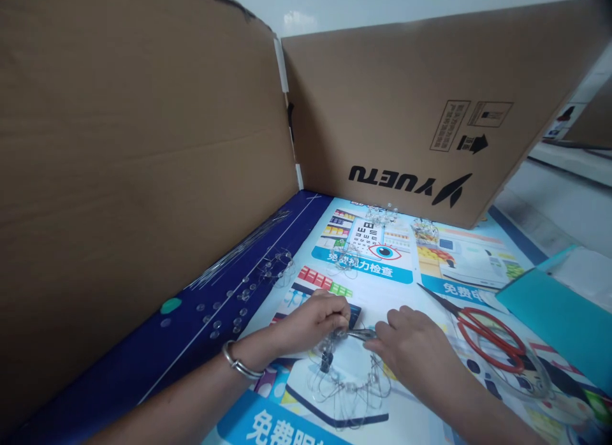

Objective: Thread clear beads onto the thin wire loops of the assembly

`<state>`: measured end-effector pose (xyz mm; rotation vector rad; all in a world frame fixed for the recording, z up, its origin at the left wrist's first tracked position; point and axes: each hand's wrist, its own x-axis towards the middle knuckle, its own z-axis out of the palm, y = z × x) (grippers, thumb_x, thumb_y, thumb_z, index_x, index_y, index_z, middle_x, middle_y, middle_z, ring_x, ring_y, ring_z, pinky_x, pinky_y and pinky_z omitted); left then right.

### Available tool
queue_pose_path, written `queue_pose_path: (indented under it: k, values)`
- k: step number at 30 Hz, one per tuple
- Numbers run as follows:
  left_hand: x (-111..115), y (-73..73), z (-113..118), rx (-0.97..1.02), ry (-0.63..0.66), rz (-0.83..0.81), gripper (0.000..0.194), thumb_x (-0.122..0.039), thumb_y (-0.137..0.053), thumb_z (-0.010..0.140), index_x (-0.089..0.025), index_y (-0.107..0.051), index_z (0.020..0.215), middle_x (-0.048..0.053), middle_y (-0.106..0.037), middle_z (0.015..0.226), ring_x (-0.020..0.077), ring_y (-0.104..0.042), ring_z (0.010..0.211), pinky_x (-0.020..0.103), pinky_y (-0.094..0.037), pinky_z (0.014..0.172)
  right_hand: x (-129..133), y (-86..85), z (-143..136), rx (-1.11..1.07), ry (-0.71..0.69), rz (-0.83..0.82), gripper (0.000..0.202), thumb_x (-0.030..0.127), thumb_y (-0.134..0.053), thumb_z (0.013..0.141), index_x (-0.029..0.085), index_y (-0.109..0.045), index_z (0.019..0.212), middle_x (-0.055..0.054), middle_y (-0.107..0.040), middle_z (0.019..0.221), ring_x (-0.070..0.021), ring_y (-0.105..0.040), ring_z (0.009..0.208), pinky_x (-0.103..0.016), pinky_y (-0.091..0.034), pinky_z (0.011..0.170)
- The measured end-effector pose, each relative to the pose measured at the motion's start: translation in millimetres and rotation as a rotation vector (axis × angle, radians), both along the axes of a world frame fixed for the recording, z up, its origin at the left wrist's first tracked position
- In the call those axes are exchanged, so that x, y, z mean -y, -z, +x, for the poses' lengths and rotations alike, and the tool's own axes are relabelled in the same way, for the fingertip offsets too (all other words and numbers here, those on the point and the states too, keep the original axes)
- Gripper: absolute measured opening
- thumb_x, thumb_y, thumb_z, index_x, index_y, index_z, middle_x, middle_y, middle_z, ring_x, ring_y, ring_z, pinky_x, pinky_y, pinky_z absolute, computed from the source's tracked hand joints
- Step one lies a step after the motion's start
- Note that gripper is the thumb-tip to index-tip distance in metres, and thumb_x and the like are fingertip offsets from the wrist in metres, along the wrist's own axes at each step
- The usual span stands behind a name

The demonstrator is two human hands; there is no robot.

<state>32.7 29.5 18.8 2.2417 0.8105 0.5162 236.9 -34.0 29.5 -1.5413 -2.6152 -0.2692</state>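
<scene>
My left hand (318,320) is closed, pinching one end of a looped wire-and-bead piece (351,387). Thin wire loops and small clear beads curve below both hands, over the printed sheet. A small dark part (327,361) hangs under my left fingers; its kind is unclear. In my closed right hand (411,343) is a slim metal tool, apparently pliers (361,334), its tip reaching the wire at my left fingertips. My palm hides its handles. Red-handled scissors (492,340) lie right of my right hand, blades pointing away.
Loose clear beads (243,295), a green disc (171,305) and straight wires (239,247) lie at left. Several wire-and-bead bundles (280,266) rest farther back. Cardboard walls (382,101) enclose the left and back. A teal folder (559,317) is at right.
</scene>
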Motion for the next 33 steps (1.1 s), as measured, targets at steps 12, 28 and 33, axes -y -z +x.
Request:
queue_pose_path:
  k: [12,28,33]
  values:
    - [-3.1,1.5,-2.8,-0.007,0.079,0.043,0.021,-0.024,-0.042,0.090,-0.017,-0.055,0.076,-0.002,-0.057,0.074,0.0112,-0.050,0.076,0.027,-0.031,0.085,-3.0,1.7,3.4,-0.021,-0.053,0.050,0.024,0.038,-0.053,0.083,0.020,-0.057,0.068,-0.003,-0.053,0.065,-0.0178,-0.046,0.068,-0.030,-0.025,0.061]
    - [-2.7,-0.6,-3.6,0.063,0.073,-0.046,0.022,-0.018,-0.042,0.088,-0.016,-0.055,0.070,-0.001,-0.057,0.070,0.0111,-0.050,0.073,0.024,-0.036,0.078,2.9,0.2,-1.4,-0.037,-0.037,-0.004,0.021,0.037,-0.051,0.084,0.021,-0.057,0.072,-0.004,-0.054,0.068,-0.0188,-0.046,0.068,-0.030,-0.025,0.059]
    - [-2.0,-0.3,-2.7,0.087,0.055,-0.082,0.022,-0.018,-0.041,0.088,-0.015,-0.056,0.071,0.000,-0.057,0.070,0.0105,-0.050,0.070,0.023,-0.039,0.074,1.2,0.2,-0.3,-0.086,-0.016,-0.050,0.024,0.035,-0.049,0.085,0.020,-0.058,0.069,-0.003,-0.054,0.067,-0.0170,-0.047,0.067,-0.029,-0.025,0.059]
